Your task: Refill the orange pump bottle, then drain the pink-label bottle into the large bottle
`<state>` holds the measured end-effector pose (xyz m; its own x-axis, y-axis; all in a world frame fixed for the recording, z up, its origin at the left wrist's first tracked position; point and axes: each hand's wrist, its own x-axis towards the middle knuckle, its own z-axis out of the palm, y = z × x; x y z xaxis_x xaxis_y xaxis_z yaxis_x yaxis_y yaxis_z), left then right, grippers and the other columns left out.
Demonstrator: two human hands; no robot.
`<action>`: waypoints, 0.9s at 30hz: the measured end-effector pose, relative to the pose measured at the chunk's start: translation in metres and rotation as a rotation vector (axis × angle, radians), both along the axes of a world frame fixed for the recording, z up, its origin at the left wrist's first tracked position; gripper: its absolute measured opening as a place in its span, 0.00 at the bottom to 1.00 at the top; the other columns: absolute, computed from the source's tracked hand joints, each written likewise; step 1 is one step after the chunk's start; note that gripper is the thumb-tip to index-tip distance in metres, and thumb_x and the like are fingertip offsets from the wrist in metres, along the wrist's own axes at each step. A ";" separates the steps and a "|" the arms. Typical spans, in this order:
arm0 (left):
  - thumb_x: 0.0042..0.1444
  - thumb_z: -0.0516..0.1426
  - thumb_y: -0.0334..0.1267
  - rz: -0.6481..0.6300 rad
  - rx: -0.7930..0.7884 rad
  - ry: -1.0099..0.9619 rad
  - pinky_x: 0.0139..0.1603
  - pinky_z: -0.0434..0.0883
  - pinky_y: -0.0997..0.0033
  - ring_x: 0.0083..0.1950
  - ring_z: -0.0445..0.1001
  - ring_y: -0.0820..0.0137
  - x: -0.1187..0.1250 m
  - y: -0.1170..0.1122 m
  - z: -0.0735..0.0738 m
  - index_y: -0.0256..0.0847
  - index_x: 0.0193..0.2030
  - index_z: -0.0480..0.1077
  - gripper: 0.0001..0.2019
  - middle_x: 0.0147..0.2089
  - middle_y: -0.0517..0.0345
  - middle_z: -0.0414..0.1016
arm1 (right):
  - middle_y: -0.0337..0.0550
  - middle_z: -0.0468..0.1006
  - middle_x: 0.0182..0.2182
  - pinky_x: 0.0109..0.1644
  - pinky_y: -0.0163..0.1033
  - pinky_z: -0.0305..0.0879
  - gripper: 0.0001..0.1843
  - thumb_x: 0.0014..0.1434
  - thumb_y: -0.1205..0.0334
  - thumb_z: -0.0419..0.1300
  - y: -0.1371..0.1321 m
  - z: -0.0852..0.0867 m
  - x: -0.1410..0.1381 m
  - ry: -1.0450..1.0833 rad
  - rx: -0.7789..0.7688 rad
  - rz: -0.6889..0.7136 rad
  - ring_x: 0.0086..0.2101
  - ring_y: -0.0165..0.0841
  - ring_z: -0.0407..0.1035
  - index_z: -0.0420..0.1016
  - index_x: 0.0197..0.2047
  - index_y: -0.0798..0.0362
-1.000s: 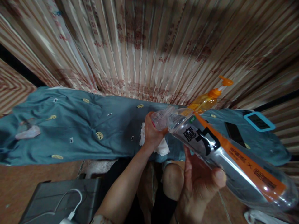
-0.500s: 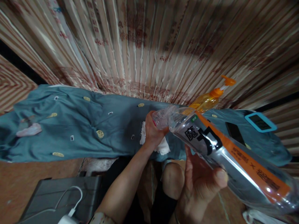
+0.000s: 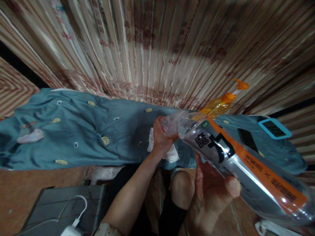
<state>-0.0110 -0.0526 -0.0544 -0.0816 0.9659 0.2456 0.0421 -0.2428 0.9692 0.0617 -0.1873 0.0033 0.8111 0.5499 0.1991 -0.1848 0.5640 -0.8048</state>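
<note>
My right hand grips a large clear plastic bottle with a silver and orange label from below. The bottle lies tilted, its neck end toward the middle and its base toward the lower right. My left hand is wrapped round a small clear plastic bottle, which meets the big bottle's neck. Whether liquid passes between them I cannot tell. Under the left hand lies a white cloth or tissue on the teal fabric cover.
Behind the big bottle stands an orange pump bottle. A dark phone and a blue-framed device lie at the right. A crumpled plastic bag is at the left. A grey box with a white charger sits lower left. Pleated curtain hangs behind.
</note>
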 end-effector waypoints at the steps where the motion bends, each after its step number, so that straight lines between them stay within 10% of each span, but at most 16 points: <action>1: 0.40 0.76 0.37 -0.002 -0.005 -0.001 0.65 0.77 0.47 0.60 0.79 0.51 0.000 0.000 0.001 0.46 0.59 0.66 0.39 0.56 0.48 0.78 | 0.36 0.81 0.64 0.62 0.47 0.82 0.37 0.54 0.47 0.74 0.000 0.000 -0.001 0.002 -0.003 -0.003 0.62 0.39 0.77 0.79 0.66 0.42; 27: 0.40 0.76 0.37 0.004 0.016 0.011 0.64 0.76 0.49 0.61 0.79 0.52 0.000 0.001 -0.001 0.45 0.59 0.65 0.39 0.57 0.49 0.78 | 0.33 0.82 0.62 0.59 0.43 0.83 0.35 0.52 0.50 0.75 -0.004 0.003 -0.002 0.040 -0.009 -0.002 0.57 0.35 0.81 0.81 0.64 0.41</action>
<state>-0.0106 -0.0515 -0.0558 -0.0821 0.9617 0.2616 0.0541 -0.2578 0.9647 0.0597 -0.1913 0.0067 0.8191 0.5502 0.1621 -0.2157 0.5573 -0.8018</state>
